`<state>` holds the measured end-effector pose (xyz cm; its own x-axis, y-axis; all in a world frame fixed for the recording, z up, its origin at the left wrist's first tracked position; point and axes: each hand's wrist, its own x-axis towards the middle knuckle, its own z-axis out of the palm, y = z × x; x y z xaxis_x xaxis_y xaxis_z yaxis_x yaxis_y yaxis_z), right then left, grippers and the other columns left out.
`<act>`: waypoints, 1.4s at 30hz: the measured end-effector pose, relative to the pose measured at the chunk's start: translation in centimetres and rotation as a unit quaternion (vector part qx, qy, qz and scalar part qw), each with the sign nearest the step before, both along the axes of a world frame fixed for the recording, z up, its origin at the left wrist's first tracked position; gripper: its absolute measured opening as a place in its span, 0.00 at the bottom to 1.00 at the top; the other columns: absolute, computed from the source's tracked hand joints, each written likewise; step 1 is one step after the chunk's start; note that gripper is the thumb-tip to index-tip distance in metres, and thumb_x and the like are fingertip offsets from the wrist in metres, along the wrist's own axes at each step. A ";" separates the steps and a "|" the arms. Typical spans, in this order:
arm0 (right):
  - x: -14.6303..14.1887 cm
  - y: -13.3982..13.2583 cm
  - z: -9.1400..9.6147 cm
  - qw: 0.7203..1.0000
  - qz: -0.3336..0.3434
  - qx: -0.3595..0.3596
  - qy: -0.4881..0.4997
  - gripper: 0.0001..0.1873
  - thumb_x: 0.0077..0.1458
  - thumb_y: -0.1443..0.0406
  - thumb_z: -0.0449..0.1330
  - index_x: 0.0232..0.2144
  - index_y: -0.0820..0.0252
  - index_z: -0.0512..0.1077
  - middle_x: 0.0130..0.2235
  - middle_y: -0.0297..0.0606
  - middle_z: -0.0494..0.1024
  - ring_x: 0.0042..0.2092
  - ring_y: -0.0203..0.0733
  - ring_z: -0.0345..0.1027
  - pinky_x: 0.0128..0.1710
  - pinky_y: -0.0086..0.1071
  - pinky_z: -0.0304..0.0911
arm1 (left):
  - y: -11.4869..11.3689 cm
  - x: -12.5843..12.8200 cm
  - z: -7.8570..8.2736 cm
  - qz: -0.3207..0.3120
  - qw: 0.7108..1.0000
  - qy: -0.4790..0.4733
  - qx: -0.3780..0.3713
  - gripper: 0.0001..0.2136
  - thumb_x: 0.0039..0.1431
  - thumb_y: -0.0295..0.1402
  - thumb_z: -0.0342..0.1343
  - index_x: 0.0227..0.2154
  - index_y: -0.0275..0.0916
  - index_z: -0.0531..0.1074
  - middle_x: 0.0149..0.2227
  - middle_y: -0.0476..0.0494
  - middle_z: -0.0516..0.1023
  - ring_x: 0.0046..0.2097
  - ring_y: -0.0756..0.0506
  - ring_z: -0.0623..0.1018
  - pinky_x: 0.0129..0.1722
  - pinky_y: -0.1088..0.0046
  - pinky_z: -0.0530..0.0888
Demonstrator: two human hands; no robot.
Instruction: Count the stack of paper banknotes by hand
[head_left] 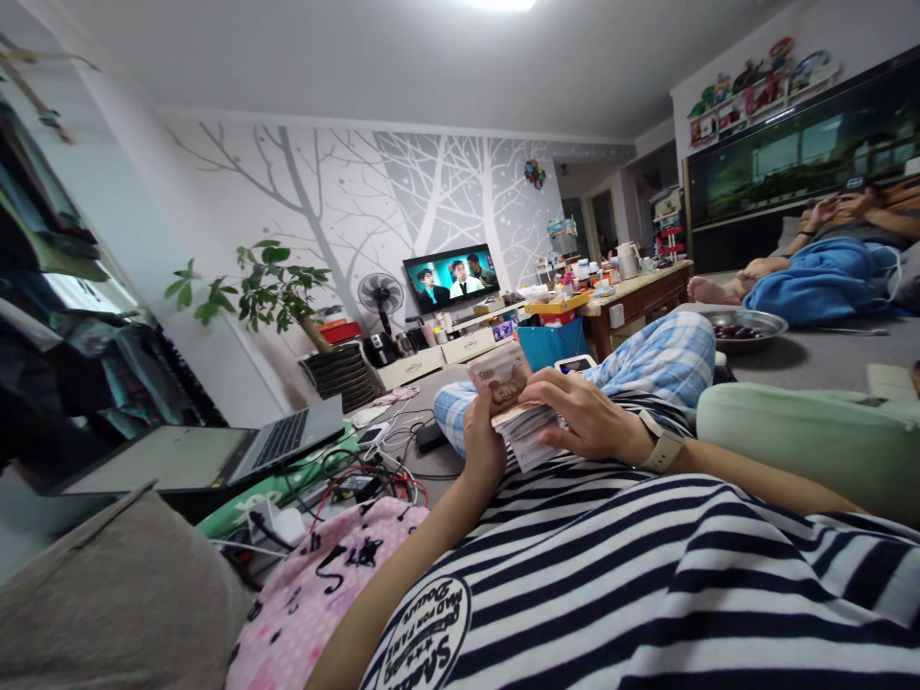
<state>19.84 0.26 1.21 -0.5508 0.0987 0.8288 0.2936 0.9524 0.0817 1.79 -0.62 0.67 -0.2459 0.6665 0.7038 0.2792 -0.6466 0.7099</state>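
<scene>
Between my two hands, above my lap, is a small thick stack of printed pages [501,379], like a booklet; its binding cannot be made out. The raised top leaf is pinkish with a brown picture, and pale page edges fan out below. My left hand [484,436] grips the stack from the left, thumb against the raised leaf. My right hand [586,417], with a pale watch [662,448] on the wrist, is closed on the right side, fingers bent over the pages. Some fingertips are hidden. Under the hands are my striped shirt [618,546] and plaid trousers [665,355].
An open laptop [291,441] lies at the left, beside tangled cables [388,470] and a pink cloth [337,585]. A green cushion [797,431] is by my right arm. Further right stand a metal bowl of dark fruit [769,326] and another person's blue-covered legs [819,278].
</scene>
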 end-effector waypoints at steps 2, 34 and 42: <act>-0.1 -0.2 0.1 1.000 -0.005 0.026 -0.016 0.26 0.63 0.46 0.46 0.48 0.61 0.64 0.47 0.48 0.71 0.47 0.48 0.66 0.46 0.40 0.62 | -0.5 0.4 0.4 -0.044 0.999 -0.022 -0.020 0.16 0.62 0.39 0.49 0.32 0.36 0.79 0.30 0.41 0.80 0.36 0.43 0.77 0.41 0.68 0.73; 1.3 1.1 1.4 0.968 -0.120 -0.171 0.141 0.22 0.63 0.52 0.51 0.21 0.59 0.63 0.21 0.30 0.64 0.24 0.33 0.54 0.26 0.30 0.46 | 0.3 1.5 0.0 -0.265 0.937 -0.203 -0.101 0.16 0.48 0.42 0.61 0.36 0.36 0.76 0.35 0.39 0.82 0.45 0.37 0.80 0.45 0.60 0.75; 0.1 1.7 0.6 0.958 -0.093 -0.208 0.177 0.13 0.58 0.57 0.58 0.26 0.59 0.66 0.24 0.30 0.68 0.26 0.34 0.57 0.27 0.28 0.50 | 1.0 1.3 -0.5 -0.259 0.938 -0.188 -0.135 0.13 0.46 0.38 0.61 0.35 0.39 0.74 0.36 0.39 0.82 0.45 0.35 0.80 0.41 0.58 0.77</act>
